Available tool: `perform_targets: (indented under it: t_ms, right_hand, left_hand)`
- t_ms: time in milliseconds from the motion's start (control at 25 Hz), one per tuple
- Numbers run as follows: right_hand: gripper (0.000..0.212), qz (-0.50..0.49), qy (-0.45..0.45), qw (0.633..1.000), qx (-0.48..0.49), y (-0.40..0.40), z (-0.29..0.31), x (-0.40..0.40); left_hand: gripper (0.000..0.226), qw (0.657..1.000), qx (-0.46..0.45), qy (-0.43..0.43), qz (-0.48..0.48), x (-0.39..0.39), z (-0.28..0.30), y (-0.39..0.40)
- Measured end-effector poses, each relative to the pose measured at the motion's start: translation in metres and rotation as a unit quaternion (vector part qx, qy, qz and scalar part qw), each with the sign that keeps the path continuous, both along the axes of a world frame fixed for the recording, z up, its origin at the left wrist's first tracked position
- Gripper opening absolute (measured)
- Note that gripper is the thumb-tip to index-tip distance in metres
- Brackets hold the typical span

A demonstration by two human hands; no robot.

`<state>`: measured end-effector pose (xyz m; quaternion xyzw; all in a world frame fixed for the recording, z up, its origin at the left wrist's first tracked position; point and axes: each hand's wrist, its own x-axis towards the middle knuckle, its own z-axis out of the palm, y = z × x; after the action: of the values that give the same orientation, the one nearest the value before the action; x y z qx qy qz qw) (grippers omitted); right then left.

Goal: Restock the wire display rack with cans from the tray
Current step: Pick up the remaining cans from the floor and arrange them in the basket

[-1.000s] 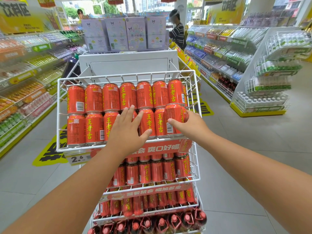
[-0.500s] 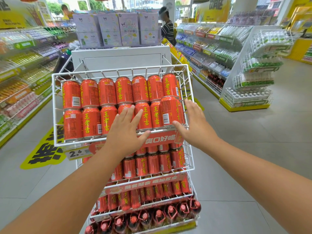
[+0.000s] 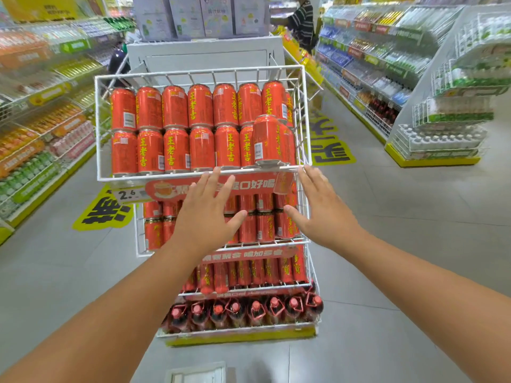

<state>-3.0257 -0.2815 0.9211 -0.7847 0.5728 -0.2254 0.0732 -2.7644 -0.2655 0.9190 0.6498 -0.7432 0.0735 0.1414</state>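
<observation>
The white wire display rack [image 3: 97, 128] stands in front of me, its top basket filled with two rows of red cans [image 3: 177, 128] with yellow lettering. One red can [image 3: 266, 139] stands in front of the lower row at the right, on the basket's front edge. My left hand [image 3: 206, 214] hovers empty, fingers spread, just below that edge. My right hand [image 3: 320, 207] is also empty with spread fingers, at the rack's right side below the front can. No tray is in view.
Lower tiers hold more red cans [image 3: 264, 225] and, at the bottom, red-capped bottles [image 3: 255, 310]. Stocked shelves line the left aisle [image 3: 41, 134] and right aisle [image 3: 373, 64]. A person in a striped shirt [image 3: 302, 20] stands behind the rack. A white-green wire rack [image 3: 456, 106] stands at right.
Both hands have drawn back and down from the top basket. My right hand let go of the front right can, which now stands alone. The view has tilted down slightly.
</observation>
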Motion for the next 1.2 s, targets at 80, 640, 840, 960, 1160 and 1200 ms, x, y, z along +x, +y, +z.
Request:
perform_targets:
  t_ms: [80, 640, 840, 960, 1160, 1200]
  right_hand:
    - [0.087, 0.028, 0.004, 1.000, 0.010, 0.015, -0.026, -0.012]
    - [0.089, 0.097, 0.048, 0.986, 0.125, 0.107, -0.323, -0.006]
    - [0.090, 0.109, 0.060, 0.976, 0.180, 0.147, -0.489, 0.012]
    - [0.090, 0.099, 0.078, 0.971, 0.202, 0.162, -0.585, 0.017]
    - [0.087, 0.088, 0.094, 0.961, 0.244, 0.170, -0.740, 0.031]
    - [0.087, 0.084, 0.097, 0.959, 0.253, 0.170, -0.773, 0.036]
  left_hand:
    - [0.081, 1.000, 0.015, 0.007, 0.017, -0.016, -0.021, 0.027]
    - [0.080, 0.991, 0.107, 0.081, 0.022, -0.025, -0.331, 0.151]
    - [0.082, 0.979, 0.155, 0.124, 0.038, -0.015, -0.497, 0.195]
    - [0.085, 0.968, 0.194, 0.147, 0.058, -0.017, -0.599, 0.213]
    - [0.089, 0.959, 0.230, 0.155, 0.058, -0.019, -0.762, 0.230]
    - [0.091, 0.957, 0.238, 0.154, 0.062, -0.018, -0.795, 0.231]
